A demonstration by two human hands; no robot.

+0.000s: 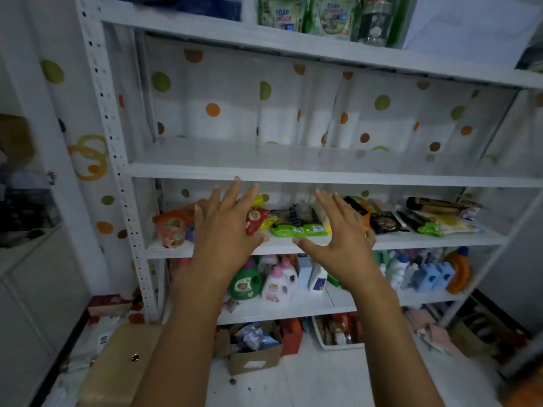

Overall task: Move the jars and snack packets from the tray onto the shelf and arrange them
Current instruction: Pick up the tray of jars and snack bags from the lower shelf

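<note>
- Hands up side by side, backs to the camera: left hand (226,224) and right hand (338,236), both held in front of the snack board of a white metal shelf unit (411,180).
- Grip of the left hand apart: fingers straight and fanned, thumb out to the right, nothing clasped, longest fingertip overlapping the front edge of the board above.
- Grip of the right hand apart too: fingers spread and pointing up and left, thumb stretched toward the left thumb, the two near but not touching.
- Snack packets lying along the board behind the hands:
  - crumpled orange-red foil packet (172,227) at the left end
  - small red packet (255,218) just right of the left hand
  - flat bright green packet (296,230) at the front edge, between the thumbs
  - glossy black packets (385,223) right of the right hand
  - pale yellow packet (452,223) toward the far right
- One board down, standing upright: round green plastic bottle (245,284), white bottles with pink caps (276,286), pale blue bottles (435,276), orange jug (459,270).
- On the floor under the lowest board: white plastic tray (335,345) holding what look like jars (340,330), too blurred to count; open brown cardboard box (252,359) just left of it.
- On the top board: green soap powder pouches (282,16).
- Behind the unit: white curtain with green, orange and brown dots (223,124).
</note>
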